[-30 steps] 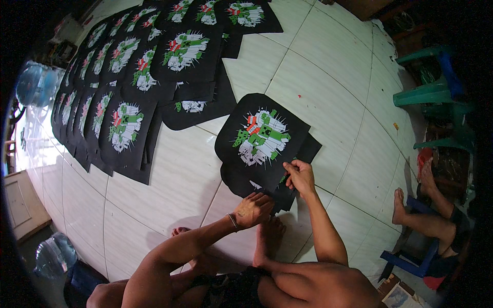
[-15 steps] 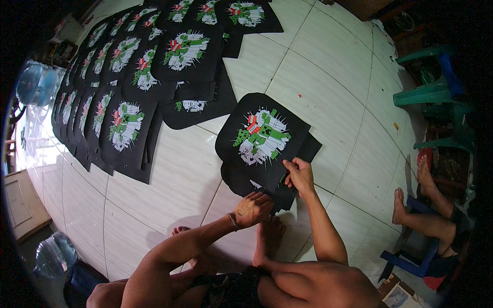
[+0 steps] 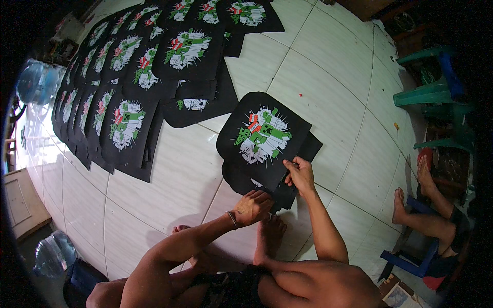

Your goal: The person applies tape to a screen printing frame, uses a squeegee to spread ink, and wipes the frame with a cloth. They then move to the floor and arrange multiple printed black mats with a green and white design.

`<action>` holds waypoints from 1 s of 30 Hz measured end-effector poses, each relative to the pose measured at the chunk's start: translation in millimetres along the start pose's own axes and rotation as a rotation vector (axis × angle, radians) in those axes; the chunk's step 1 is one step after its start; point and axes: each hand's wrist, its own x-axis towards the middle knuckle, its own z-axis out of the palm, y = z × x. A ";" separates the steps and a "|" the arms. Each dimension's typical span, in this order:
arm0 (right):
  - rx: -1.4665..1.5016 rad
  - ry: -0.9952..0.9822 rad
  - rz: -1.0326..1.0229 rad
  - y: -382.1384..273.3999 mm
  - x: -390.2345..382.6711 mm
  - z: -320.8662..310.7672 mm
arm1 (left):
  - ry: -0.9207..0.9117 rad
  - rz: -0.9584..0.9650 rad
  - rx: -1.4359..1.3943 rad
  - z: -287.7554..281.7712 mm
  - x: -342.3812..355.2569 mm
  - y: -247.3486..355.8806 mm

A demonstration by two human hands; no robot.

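Observation:
A small stack of black fabric panels (image 3: pixel 262 138) with a green, red and white blocky print lies on the white tiled floor in front of me. My right hand (image 3: pixel 299 174) pinches the near edge of the top panel. My left hand (image 3: pixel 251 206) rests on the stack's lower edge, fingers curled over the black cloth. My bare foot (image 3: pixel 267 236) lies just below the stack.
Many more printed black panels (image 3: pixel 154 72) are spread in overlapping rows across the floor at upper left. Another person's bare feet (image 3: pixel 411 195) rest at the right by a blue stool (image 3: pixel 411 256) and green plastic chairs (image 3: pixel 431 87). Water jugs (image 3: pixel 51 251) stand at the left.

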 end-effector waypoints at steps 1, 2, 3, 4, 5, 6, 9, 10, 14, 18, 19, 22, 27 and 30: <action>0.023 -0.010 -0.017 1.8 0.1 0.0 | 0.004 0.002 0.001 -0.1 -0.1 0.0; 0.030 0.003 -0.008 3.6 0.7 0.4 | 0.001 0.000 0.001 -0.2 0.0 -0.1; 0.059 0.007 -0.012 5.6 1.0 1.1 | 0.009 0.001 -0.001 -0.3 -0.1 -0.3; 0.095 0.011 -0.027 6.9 2.1 1.5 | 0.010 -0.003 -0.004 -0.2 -0.1 -0.6; 0.047 0.050 -0.065 7.8 3.6 1.5 | 0.001 -0.007 -0.005 -0.1 0.0 -1.0; 0.006 0.090 -0.115 7.7 6.0 0.5 | 0.022 -0.004 -0.011 -0.2 -0.2 -1.2; 0.033 0.343 -0.248 0.4 21.4 -13.9 | 0.057 0.009 -0.017 -1.7 1.5 -3.0; 0.070 0.450 -0.288 -3.5 30.1 -21.1 | 0.067 0.007 -0.010 -4.0 2.6 -3.9; 0.072 0.492 -0.279 -17.6 66.6 -84.4 | 0.154 -0.044 0.088 -24.4 14.8 -10.1; -0.054 0.527 -0.283 1.5 94.1 -130.6 | 0.315 -0.390 0.273 -58.1 37.6 -26.0; -0.125 0.574 -0.279 11.1 93.5 -134.1 | 0.345 -0.473 0.303 -65.3 41.5 -28.5; -0.428 0.839 -0.470 42.7 68.9 -121.5 | 0.350 -0.653 0.294 -79.2 51.1 -36.1; -0.025 0.434 -0.130 77.6 -20.1 -46.7 | 0.321 -0.780 0.142 -83.8 57.4 -42.9; -0.131 0.428 -0.119 72.8 -39.5 -15.0 | 0.280 -0.827 0.037 -83.5 61.6 -45.3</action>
